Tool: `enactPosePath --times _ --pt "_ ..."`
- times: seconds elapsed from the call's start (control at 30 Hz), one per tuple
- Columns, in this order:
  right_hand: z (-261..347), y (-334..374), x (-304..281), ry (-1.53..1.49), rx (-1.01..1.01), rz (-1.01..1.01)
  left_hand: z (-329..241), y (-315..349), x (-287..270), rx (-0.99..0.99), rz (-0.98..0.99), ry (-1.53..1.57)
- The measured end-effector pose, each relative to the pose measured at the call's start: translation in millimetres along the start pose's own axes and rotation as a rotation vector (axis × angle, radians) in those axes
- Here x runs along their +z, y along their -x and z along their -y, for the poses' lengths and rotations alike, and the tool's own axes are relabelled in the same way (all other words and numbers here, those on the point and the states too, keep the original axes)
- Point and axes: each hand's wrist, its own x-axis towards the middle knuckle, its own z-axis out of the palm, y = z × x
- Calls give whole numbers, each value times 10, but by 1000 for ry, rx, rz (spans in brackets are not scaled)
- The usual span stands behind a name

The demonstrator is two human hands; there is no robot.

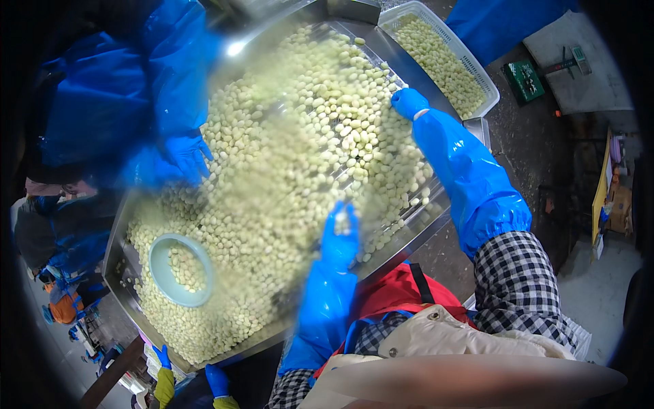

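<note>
Pale green oval pieces (354, 129), like small fruits or nuts, cover a metal sorting table (436, 198). Above the near part of the heap is my left hand (339, 245), in a blue glove, with a few of the oval pieces cupped in its fingers. My right hand (409, 103), gloved in blue too, reaches to the pile's far right edge by the table rim. Its fingers are curled closed, and what they hold, if anything, is hidden. Blur smears the middle of the heap.
A light blue round bowl (154, 273) with some pieces sits in the heap at left. Beyond the right rim stands a white basket (488, 92) full of pieces. A co-worker's gloved hand (185, 158) is at the far left; another person's gloved hands (216, 380) are at the lower left.
</note>
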Motion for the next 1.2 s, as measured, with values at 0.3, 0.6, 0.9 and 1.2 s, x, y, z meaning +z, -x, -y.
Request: enactPosePath --times 0.3,0.6,0.9,1.2 --pt "304 331 -38 -254 26 -117 -241 156 188 -119 -68 220" --pt "517 916 -113 -264 -7 -102 -218 200 53 -67 -109 301" --pt "811 1157 259 -177 -453 -166 -940 484 -433 -1 120 446" --pt "1631 2072 38 -932 -372 253 -460 394 -176 80 -14 256"
